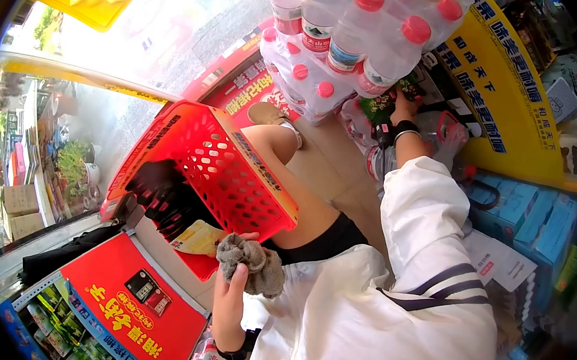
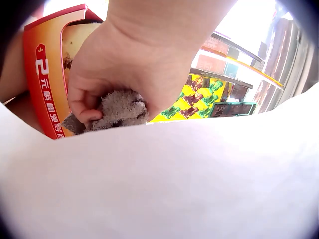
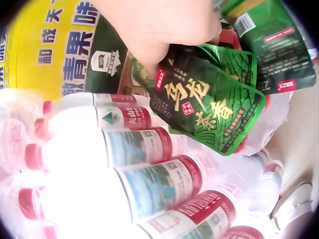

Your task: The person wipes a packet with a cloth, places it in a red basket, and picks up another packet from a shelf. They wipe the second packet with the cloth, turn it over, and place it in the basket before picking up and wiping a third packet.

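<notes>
My left hand [image 1: 226, 308] grips a crumpled grey cloth [image 1: 251, 264], held in front of the red basket [image 1: 247, 176]. The left wrist view shows curled fingers on the fuzzy cloth [image 2: 119, 107]. Stretched out to the far right, my right hand [image 1: 403, 109] holds several green and black packets [image 3: 209, 99] with gold lettering. In the right wrist view, the packets overlap the shrink-wrapped water bottles [image 3: 154, 149] below; another green packet [image 3: 271, 42] shows beside them. Black-and-red packs [image 1: 161, 191] and a yellow packet [image 1: 198, 238] lie in the basket.
Stacked red-capped bottles [image 1: 364, 30] stand ahead, beside a large yellow display panel [image 1: 502, 83]. Blue boxes [image 1: 531, 212] sit at my right. A red display box [image 1: 142, 305] stands at lower left, near a glass pane [image 1: 60, 142]. My bent leg [image 1: 312, 221] is behind the basket.
</notes>
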A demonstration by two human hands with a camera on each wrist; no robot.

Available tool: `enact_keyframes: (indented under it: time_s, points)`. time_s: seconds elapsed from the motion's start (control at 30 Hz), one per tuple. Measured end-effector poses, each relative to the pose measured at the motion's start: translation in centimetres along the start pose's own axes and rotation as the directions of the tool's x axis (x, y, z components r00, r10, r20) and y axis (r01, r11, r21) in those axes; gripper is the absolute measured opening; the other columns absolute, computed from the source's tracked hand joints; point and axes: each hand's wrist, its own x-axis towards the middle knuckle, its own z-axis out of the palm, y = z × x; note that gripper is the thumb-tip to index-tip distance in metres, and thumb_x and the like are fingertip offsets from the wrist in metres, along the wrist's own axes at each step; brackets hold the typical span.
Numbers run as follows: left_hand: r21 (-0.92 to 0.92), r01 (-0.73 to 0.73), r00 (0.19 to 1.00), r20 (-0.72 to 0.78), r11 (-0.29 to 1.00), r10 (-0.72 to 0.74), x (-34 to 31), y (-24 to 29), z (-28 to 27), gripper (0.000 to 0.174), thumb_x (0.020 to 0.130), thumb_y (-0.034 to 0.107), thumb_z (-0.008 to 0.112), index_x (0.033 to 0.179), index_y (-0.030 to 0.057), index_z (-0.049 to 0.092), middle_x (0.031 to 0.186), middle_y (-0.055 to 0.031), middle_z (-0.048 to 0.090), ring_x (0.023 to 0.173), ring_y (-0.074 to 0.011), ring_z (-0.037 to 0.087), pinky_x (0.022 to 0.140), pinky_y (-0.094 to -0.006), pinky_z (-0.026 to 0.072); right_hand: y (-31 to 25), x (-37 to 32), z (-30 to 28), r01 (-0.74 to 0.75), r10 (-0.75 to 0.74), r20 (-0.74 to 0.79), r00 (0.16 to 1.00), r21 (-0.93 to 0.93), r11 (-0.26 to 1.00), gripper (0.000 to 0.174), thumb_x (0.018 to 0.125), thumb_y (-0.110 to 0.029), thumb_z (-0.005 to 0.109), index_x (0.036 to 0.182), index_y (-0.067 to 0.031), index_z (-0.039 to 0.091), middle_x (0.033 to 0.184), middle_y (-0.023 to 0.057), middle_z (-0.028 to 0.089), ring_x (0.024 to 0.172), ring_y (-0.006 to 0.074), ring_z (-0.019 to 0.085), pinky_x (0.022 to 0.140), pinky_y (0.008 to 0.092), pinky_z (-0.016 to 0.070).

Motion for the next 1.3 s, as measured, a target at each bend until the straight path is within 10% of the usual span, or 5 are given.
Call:
enact_keyframes:
  time_s: [0.33, 0.4, 0.47, 0.63, 1.3]
  points:
    - [0.039, 0.015, 0.998, 0.063, 0.999, -0.017, 0.5, -1.0, -1.0, 0.045, 0.098, 0.024, 0.048, 0.132, -0.0054, 0.044, 0.130, -0.0114, 0.051, 0.113, -0.0193, 0.054, 0.099, -0.0339, 0.0416, -0.4, 2.7, -3.4, -0.127, 0.097, 0.283, 0.954, 0.090, 0.988, 0.052, 0.074, -0.042, 0.077, 0.114, -0.0119, 0.062, 0.111, 0.0074, 0.059, 0.097, 0.0212, 0.059, 0.069, 0.0372, 0.0539]
    - [0.038, 0.004, 0.998, 0.068, 0.999, -0.007, 0.4, -1.0, -1.0, 0.045, 0.098, 0.024, 0.048, 0.132, -0.0053, 0.044, 0.130, -0.0115, 0.051, 0.113, -0.0195, 0.054, 0.099, -0.0339, 0.0415, 0.9, 4.0, -4.0, -0.025, 0.023, 0.155, 0.988, 0.010, 1.000, 0.049, 0.075, -0.041, 0.076, 0.111, -0.0098, 0.064, 0.112, 0.0092, 0.063, 0.094, 0.0248, 0.063, 0.071, 0.0386, 0.0539]
    - [0.033, -0.011, 0.998, 0.068, 0.999, 0.009, 0.3, -0.9, -1.1, 0.046, 0.098, 0.024, 0.048, 0.132, -0.0052, 0.044, 0.130, -0.0115, 0.051, 0.112, -0.0197, 0.055, 0.099, -0.0340, 0.0414, 1.4, 5.5, -5.7, 0.511, -0.309, 0.532, 0.788, -0.285, 0.811, 0.056, 0.072, -0.041, 0.078, 0.114, -0.0065, 0.064, 0.112, 0.0123, 0.067, 0.096, 0.0288, 0.065, 0.075, 0.0384, 0.0532]
    - [0.039, -0.031, 0.999, 0.030, 0.999, 0.029, 0.1, -0.5, -1.3, 0.050, 0.097, 0.031, 0.049, 0.132, -0.0035, 0.043, 0.126, -0.0113, 0.052, 0.110, -0.0179, 0.056, 0.098, -0.0318, 0.0425, 2.6, 1.0, -7.0, 0.684, -0.331, 0.647, 0.687, -0.423, 0.595, 0.072, 0.065, -0.044, 0.084, 0.120, -0.0062, 0.058, 0.111, 0.0180, 0.065, 0.101, 0.0378, 0.063, 0.088, 0.0421, 0.0501]
    - [0.021, -0.054, 0.995, 0.084, 0.998, 0.052, -0.6, -1.2, -1.8, 0.042, 0.098, 0.023, 0.049, 0.131, -0.0037, 0.047, 0.116, -0.0117, 0.059, 0.109, -0.0191, 0.056, 0.097, -0.0324, 0.0422, 2.1, -3.8, -5.7, 0.649, -0.431, 0.485, 0.761, -0.562, 0.513, 0.017, 0.079, -0.028, 0.072, 0.088, -0.0149, 0.065, 0.106, 0.0091, 0.061, 0.098, 0.0339, 0.062, 0.079, 0.0465, 0.0513]
